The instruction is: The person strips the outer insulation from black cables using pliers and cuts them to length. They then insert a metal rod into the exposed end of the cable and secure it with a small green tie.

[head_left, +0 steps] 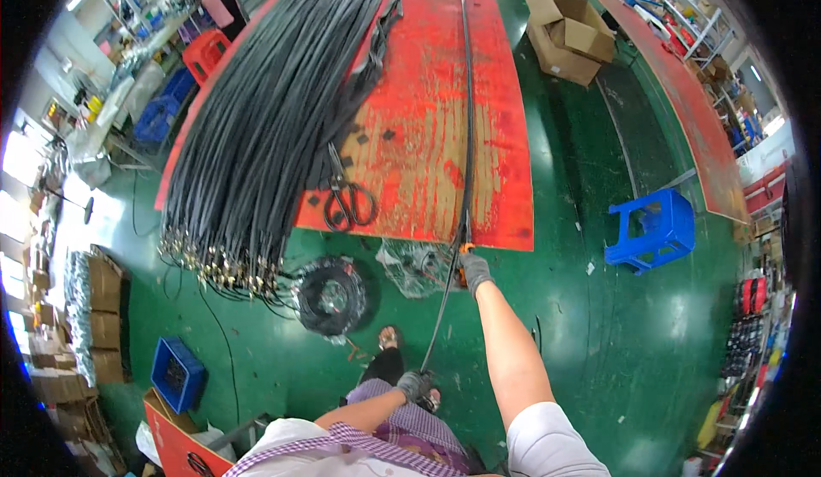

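My left hand (415, 385), in a grey glove, is closed near my lap around a long black cable (440, 315). This cable rises from that hand to the table's front edge and runs on up the length of the red table (505, 161). At that edge my right hand (476, 269), also gloved, is closed beside the cable on a small orange thing (466, 248), whose kind I cannot make out. Black-handled scissors (349, 203) lie to the left on the tabletop. Beyond them spreads a thick bundle of black cables (256, 126), with metal ends hanging over the edge.
A coil of black cable (329, 297) in clear film lies on the green floor, near crumpled plastic film (415, 267). To the right stand a blue stool (654, 231) and an open cardboard box (569, 37). A blue crate (178, 374) sits at the lower left.
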Motion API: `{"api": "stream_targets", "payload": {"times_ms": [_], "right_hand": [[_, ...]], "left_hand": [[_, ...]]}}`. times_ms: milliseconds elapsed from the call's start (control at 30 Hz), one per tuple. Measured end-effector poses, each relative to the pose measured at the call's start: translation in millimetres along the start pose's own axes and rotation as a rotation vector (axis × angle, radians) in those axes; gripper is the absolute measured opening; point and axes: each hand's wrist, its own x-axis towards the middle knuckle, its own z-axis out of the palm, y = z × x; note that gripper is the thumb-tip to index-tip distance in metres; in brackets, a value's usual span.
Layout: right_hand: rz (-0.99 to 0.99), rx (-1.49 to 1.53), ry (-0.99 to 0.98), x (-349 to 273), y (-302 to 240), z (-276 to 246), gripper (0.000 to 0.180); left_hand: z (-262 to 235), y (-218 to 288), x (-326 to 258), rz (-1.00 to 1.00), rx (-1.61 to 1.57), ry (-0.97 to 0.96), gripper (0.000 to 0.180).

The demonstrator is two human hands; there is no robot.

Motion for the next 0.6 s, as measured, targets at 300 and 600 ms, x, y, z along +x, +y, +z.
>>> {"api": "stream_targets", "payload": {"times_ms": [300,600], "right_hand": [[-0.141,-0.168,0.021,86,81,-3,0.022],[0.004,-0.381,-0.052,29,28,-6,0.031]], "left_hand": [[-57,3,84,0.22,-0.618,-0.054,0.037],[-122,75,80,0.695,0.078,0.21,0.021]]}}
